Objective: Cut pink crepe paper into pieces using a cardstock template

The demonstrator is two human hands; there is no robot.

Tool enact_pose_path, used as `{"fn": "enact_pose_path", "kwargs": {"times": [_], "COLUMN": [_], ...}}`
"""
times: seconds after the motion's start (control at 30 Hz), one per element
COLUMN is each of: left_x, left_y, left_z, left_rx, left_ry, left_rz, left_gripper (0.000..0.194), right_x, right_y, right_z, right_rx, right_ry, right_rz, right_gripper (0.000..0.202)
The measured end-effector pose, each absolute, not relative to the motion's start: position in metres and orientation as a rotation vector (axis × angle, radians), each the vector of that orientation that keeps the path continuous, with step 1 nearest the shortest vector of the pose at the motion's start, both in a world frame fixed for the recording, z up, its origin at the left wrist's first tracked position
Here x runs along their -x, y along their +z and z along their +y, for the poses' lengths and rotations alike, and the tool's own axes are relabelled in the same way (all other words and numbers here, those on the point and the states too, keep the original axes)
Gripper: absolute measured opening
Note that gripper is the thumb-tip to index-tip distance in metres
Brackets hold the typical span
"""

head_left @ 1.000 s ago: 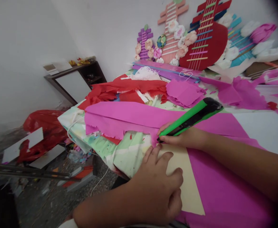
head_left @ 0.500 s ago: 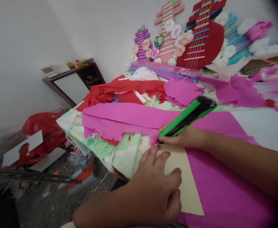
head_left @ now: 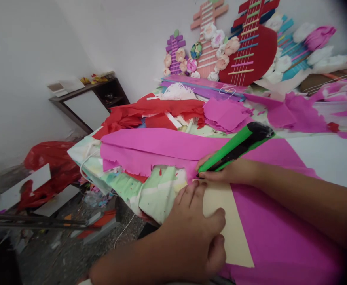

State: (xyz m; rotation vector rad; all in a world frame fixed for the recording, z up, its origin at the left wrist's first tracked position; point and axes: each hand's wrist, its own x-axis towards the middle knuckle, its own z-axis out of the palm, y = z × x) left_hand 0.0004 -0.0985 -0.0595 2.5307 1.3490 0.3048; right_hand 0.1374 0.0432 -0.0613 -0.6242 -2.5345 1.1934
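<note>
A green and black utility knife (head_left: 235,148), its blade not visible, slants up from my right hand (head_left: 223,170), whose fingers are closed around its lower end. That lower end sits at the top edge of a cream board (head_left: 238,237) lying on magenta paper (head_left: 280,233). My left hand (head_left: 191,221) rests on the left part of the board, fingers spread, holding nothing, with fingertips close to the knife's lower end. Beyond both hands stretches a magenta paper strip (head_left: 155,146) with a ragged near edge.
Red paper (head_left: 161,109) and crumpled magenta paper (head_left: 226,114) lie farther back on the green-and-white table cover (head_left: 158,194). Paper guitars, including a red one (head_left: 256,55), lean on the wall. Left of the table, a low cabinet (head_left: 87,103) stands and scraps litter the floor.
My left hand's fingers have drawn closer together and flattened on the board. The knife's upper end has shifted slightly right and down. The view has turned a little.
</note>
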Motion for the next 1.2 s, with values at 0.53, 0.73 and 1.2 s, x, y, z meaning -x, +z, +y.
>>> {"fn": "enact_pose_path", "kwargs": {"times": [0.53, 0.73, 1.2], "left_x": [-0.0004, -0.0011, -0.0005], "left_y": [-0.0597, -0.0589, -0.0559], "left_z": [-0.097, -0.0955, -0.0955], "left_rx": [-2.562, -2.544, -2.528], "left_ry": [0.302, 0.26, 0.217], "left_rz": [1.345, 1.349, 1.326], "left_gripper": [0.039, 0.04, 0.04], "right_x": [-0.1439, -0.1419, -0.1451], "right_y": [-0.0599, -0.0607, -0.0625], "right_z": [0.0466, 0.0459, 0.0436], "right_rx": [0.556, 0.478, 0.522], "right_ry": [1.344, 1.316, 1.167], "right_rz": [-2.407, -2.466, -2.526], "right_gripper": [0.024, 0.024, 0.025]}}
